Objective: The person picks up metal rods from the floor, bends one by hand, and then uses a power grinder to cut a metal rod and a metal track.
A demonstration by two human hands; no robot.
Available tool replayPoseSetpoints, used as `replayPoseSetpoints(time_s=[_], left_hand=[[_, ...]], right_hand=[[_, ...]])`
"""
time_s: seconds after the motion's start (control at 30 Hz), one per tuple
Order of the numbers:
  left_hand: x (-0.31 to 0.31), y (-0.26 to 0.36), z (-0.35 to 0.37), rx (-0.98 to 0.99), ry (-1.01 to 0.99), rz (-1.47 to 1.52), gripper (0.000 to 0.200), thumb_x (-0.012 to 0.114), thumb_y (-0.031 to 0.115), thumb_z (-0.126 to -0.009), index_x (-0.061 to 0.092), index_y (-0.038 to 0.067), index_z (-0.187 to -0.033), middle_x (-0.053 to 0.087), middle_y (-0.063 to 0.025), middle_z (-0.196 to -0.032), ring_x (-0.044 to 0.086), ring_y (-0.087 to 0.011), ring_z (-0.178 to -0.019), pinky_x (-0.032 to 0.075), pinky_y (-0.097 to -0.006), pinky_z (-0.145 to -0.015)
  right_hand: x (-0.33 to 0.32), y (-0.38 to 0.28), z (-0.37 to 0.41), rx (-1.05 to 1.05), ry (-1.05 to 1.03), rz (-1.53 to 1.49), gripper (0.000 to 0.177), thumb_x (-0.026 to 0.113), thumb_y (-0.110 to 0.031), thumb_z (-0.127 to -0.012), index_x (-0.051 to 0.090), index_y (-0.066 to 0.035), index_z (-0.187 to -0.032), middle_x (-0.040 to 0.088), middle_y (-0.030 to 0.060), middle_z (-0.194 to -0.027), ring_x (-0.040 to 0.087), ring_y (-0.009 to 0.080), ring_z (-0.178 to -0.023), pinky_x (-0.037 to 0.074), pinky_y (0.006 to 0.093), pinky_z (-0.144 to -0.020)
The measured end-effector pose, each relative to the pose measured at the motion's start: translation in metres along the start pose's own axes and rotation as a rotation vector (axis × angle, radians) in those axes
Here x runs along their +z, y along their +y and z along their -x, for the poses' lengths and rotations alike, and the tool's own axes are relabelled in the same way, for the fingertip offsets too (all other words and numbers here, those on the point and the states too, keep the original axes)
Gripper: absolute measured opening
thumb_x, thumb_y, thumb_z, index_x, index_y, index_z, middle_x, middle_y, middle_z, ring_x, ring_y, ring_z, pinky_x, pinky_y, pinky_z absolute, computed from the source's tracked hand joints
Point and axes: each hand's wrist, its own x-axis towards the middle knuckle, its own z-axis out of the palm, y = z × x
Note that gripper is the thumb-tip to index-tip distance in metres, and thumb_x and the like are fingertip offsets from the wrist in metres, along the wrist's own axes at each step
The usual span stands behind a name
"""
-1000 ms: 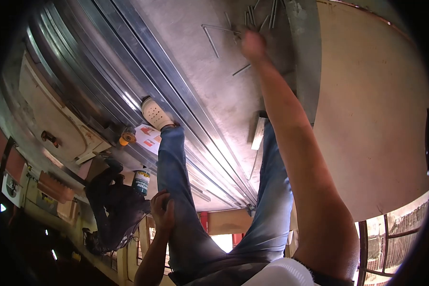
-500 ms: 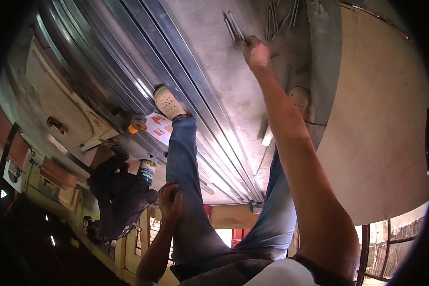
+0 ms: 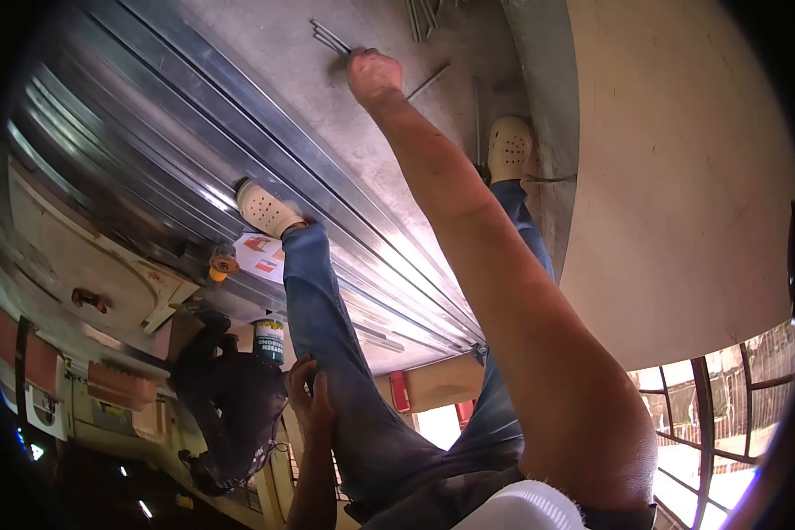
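My right hand (image 3: 375, 75) is closed around a few thin metal rods (image 3: 329, 37), low over the concrete floor. Their ends stick out past my fingers to the upper left. Another single rod (image 3: 428, 81) lies just right of my wrist, and several more loose rods (image 3: 421, 18) are at the top edge. My left hand (image 3: 311, 396) rests against my left leg (image 3: 331, 327), its fingers loosely curved and apart, with nothing visible in it.
Long metal channels (image 3: 265, 124) run diagonally under my left shoe (image 3: 267, 208). A printed sheet (image 3: 261, 256), a yellow-orange tool (image 3: 223, 263) and a labelled can (image 3: 269, 340) sit to the left. A dark-clothed person (image 3: 238, 397) is nearby. A large pale panel (image 3: 671, 177) fills the right.
My right hand has moved left with the rods, away from the loose ones on the floor. The whole view has shifted too. My left hand stays at my leg.
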Motion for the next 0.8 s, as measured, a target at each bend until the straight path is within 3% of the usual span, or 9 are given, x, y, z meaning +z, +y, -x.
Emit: replayPoseSetpoints(time_s=[0.1, 0.17, 0.4, 0.5, 0.57, 0.63, 0.7, 0.77, 0.8], left_hand=[[0.001, -0.004, 0.001, -0.014, -0.007, 0.010, 0.024, 0.056, 0.008, -0.082, 0.059, 0.001, -0.104, 0.056, -0.0159, -0.118, 0.051, -0.0298, -0.109, 0.042, -0.0389, -0.092], [0.003, -0.002, 0.002, -0.015, 0.001, 0.039, 0.023, 0.055, 0.007, -0.082, 0.059, 0.000, -0.104, 0.056, -0.0159, -0.118, 0.051, -0.0297, -0.109, 0.042, -0.0387, -0.092], [0.006, -0.008, 0.005, -0.001, 0.011, 0.075, 0.023, 0.056, 0.007, -0.083, 0.059, 0.000, -0.104, 0.057, -0.0164, -0.118, 0.052, -0.0299, -0.108, 0.042, -0.0386, -0.092], [0.000, -0.016, -0.003, 0.066, -0.016, -0.005, 0.024, 0.057, 0.010, -0.086, 0.059, 0.000, -0.108, 0.057, -0.0158, -0.117, 0.052, -0.0285, -0.109, 0.043, -0.0375, -0.091], [-0.001, -0.033, -0.036, 0.160, -0.027, -0.404, 0.028, 0.058, 0.014, -0.089, 0.058, -0.001, -0.113, 0.058, -0.0148, -0.116, 0.052, -0.0267, -0.111, 0.043, -0.0355, -0.091], [0.009, 0.001, -0.090, 0.179, 0.075, -0.166, 0.033, 0.056, 0.021, -0.092, 0.058, -0.001, -0.116, 0.056, -0.0141, -0.120, 0.051, -0.0242, -0.114, 0.042, -0.0331, -0.092], [0.032, 0.060, -0.135, 0.094, 0.055, 0.359, 0.043, 0.054, 0.028, -0.093, 0.051, 0.000, -0.126, 0.052, -0.0154, -0.127, 0.049, -0.0253, -0.118, 0.041, -0.0346, -0.096], [0.063, 0.084, -0.154, 0.080, -0.112, 0.651, 0.067, 0.056, 0.038, -0.091, 0.029, 0.003, -0.142, 0.045, -0.0203, -0.134, 0.044, -0.0279, -0.122, 0.040, -0.0389, -0.098], [0.088, 0.086, -0.155, -0.037, -0.008, 0.752, 0.054, 0.055, 0.035, -0.093, 0.040, 0.000, -0.132, 0.053, -0.0204, -0.126, 0.051, -0.0268, -0.115, 0.044, -0.0369, -0.094]], right_hand=[[0.001, 0.002, 0.008, -0.007, 0.008, -0.067, 0.021, 0.055, -0.012, -0.084, 0.063, -0.004, -0.101, 0.064, 0.0135, -0.101, 0.066, 0.0227, -0.092, 0.055, 0.0320, -0.071], [0.005, 0.002, 0.017, -0.148, 0.074, -0.032, 0.024, 0.057, -0.012, -0.082, 0.062, -0.003, -0.103, 0.064, 0.0136, -0.099, 0.066, 0.0225, -0.091, 0.055, 0.0318, -0.068], [0.012, -0.008, 0.009, 0.024, 0.098, -0.210, 0.020, 0.056, -0.015, -0.081, 0.063, -0.004, -0.097, 0.065, 0.0157, -0.099, 0.067, 0.0275, -0.087, 0.055, 0.0373, -0.073], [0.015, -0.021, 0.022, 0.096, -0.200, -0.511, 0.031, 0.062, -0.030, -0.077, 0.068, -0.006, -0.097, 0.068, 0.0165, -0.095, 0.065, 0.0316, -0.092, 0.053, 0.0397, -0.079], [0.005, -0.030, 0.056, 0.033, -0.288, -0.761, 0.032, 0.062, -0.029, -0.073, 0.070, -0.007, -0.096, 0.068, 0.0179, -0.093, 0.065, 0.0329, -0.090, 0.052, 0.0404, -0.079], [-0.016, -0.030, 0.122, -0.040, -0.440, -1.055, 0.030, 0.062, -0.026, -0.070, 0.070, -0.007, -0.091, 0.068, 0.0179, -0.087, 0.066, 0.0312, -0.080, 0.052, 0.0393, -0.074], [-0.026, -0.025, 0.169, -0.323, -0.485, -1.002, 0.024, 0.063, -0.024, -0.070, 0.067, -0.004, -0.084, 0.065, 0.0185, -0.078, 0.063, 0.0289, -0.070, 0.051, 0.0385, -0.067], [-0.047, -0.022, 0.209, -0.426, -0.590, -0.913, 0.023, 0.063, -0.024, -0.073, 0.066, -0.004, -0.084, 0.064, 0.0203, -0.077, 0.063, 0.0335, -0.071, 0.051, 0.0409, -0.067], [-0.065, -0.020, 0.225, -0.444, -0.653, -0.890, 0.024, 0.063, -0.025, -0.073, 0.066, -0.004, -0.084, 0.064, 0.0208, -0.077, 0.063, 0.0353, -0.071, 0.051, 0.0417, -0.067]])
